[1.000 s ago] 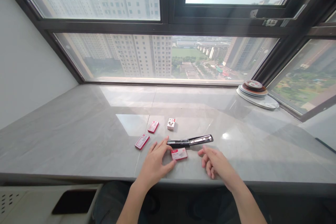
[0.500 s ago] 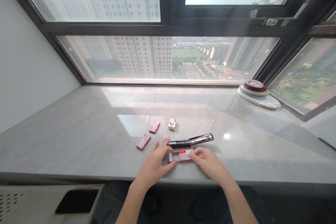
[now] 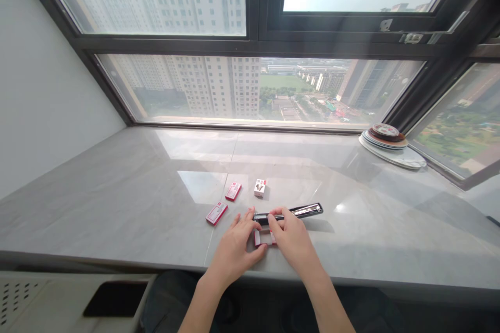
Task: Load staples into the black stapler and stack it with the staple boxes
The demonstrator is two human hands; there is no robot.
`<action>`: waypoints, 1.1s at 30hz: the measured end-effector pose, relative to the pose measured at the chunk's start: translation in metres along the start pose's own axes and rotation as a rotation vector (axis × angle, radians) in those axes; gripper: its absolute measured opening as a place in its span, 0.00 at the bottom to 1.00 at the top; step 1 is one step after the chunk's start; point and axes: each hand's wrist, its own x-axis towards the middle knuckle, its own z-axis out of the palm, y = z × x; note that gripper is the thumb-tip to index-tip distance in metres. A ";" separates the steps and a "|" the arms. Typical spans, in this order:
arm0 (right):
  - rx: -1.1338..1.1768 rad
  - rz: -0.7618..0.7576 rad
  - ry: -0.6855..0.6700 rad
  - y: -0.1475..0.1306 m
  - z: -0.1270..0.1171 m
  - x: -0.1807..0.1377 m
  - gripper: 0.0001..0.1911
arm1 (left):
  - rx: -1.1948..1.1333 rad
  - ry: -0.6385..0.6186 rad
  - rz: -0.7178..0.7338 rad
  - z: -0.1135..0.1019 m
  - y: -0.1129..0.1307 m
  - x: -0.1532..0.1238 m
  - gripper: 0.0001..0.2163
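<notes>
A small red and white staple box lies near the front edge of the grey stone sill. My left hand holds the box's left end with thumb and fingers. My right hand covers its right part, fingers pinched over it. Just behind the hands lies a black stapler, swung open flat. Whether the box is open I cannot tell.
Two more red staple boxes and a small white box lie left of and behind the hands. A stack of plates sits at the far right by the window. A white wall bounds the left.
My right hand moved left from the bare sill onto the staple box, joining my left hand. The view shifted slightly, so everything sits a little farther right.
</notes>
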 end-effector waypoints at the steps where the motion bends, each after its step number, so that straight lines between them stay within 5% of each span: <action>1: -0.021 0.001 0.009 0.002 -0.001 0.001 0.13 | 0.002 0.001 0.003 -0.001 0.001 0.000 0.11; 10: 0.214 0.075 -0.072 0.008 0.015 0.011 0.17 | 0.027 0.006 0.015 0.003 -0.005 0.000 0.14; 16: -0.032 -0.170 -0.028 -0.017 0.012 0.014 0.10 | 0.039 0.007 0.058 0.008 -0.012 0.001 0.27; 22: -0.237 -0.289 -0.143 -0.022 -0.008 -0.004 0.08 | 0.052 0.033 0.060 0.009 -0.014 0.001 0.21; 27: -0.291 -0.255 -0.237 -0.005 -0.020 -0.022 0.08 | 0.017 0.025 0.048 0.004 -0.010 -0.001 0.10; 33: -0.247 0.001 -0.042 0.030 -0.051 -0.034 0.16 | 0.032 0.184 -0.071 -0.006 -0.003 -0.012 0.06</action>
